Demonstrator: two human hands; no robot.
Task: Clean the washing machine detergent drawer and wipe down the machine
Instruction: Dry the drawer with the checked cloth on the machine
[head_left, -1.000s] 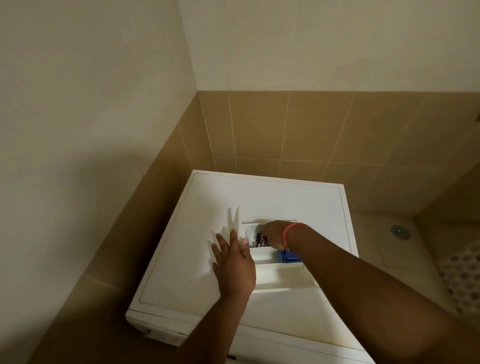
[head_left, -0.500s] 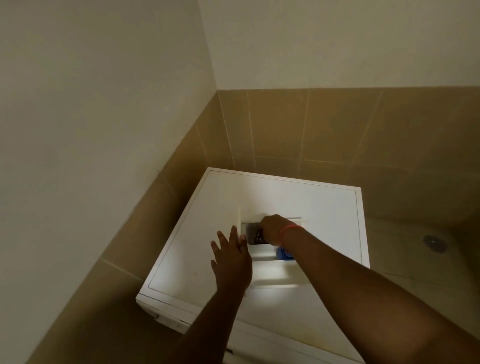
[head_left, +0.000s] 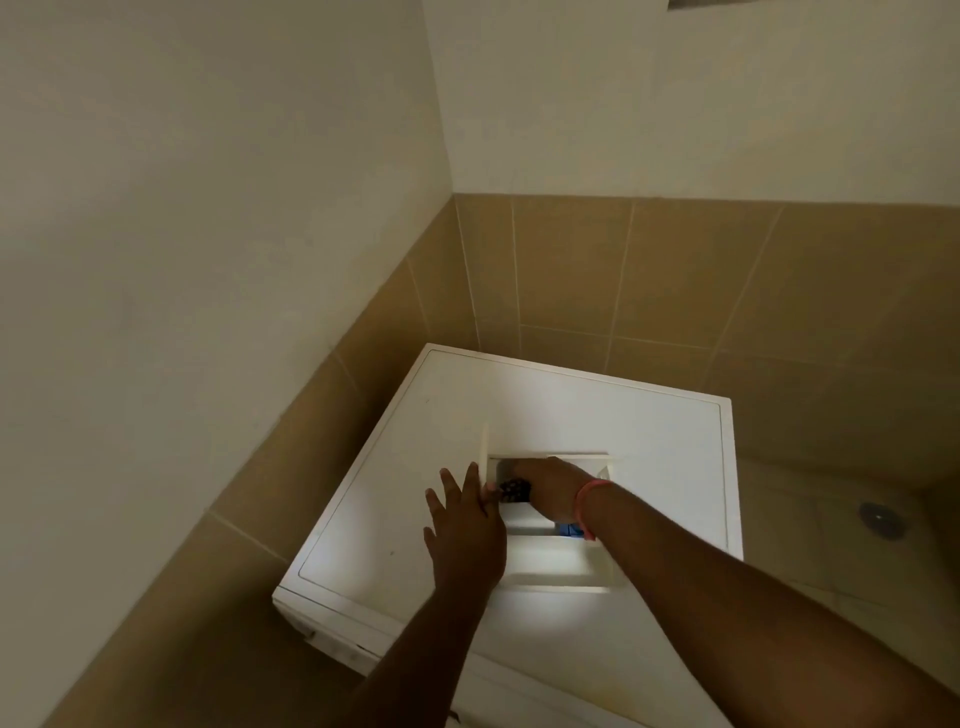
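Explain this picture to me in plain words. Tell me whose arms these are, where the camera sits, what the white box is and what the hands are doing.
There is one picture, taken by a camera worn on a person's head, looking forward and down. The two arms are that person's own. The white box is a washing machine seen from above, standing in a corner with tan wall tiles. Set into its top is the detergent drawer, with its compartments showing and a small blue part inside. The left hand lies on the machine's top beside the opening, fingers straight. The right hand, with a pink wristband, reaches into the opening and grips a dark patterned item, possibly a cloth or brush; I cannot tell which. A floor drain shows at right.
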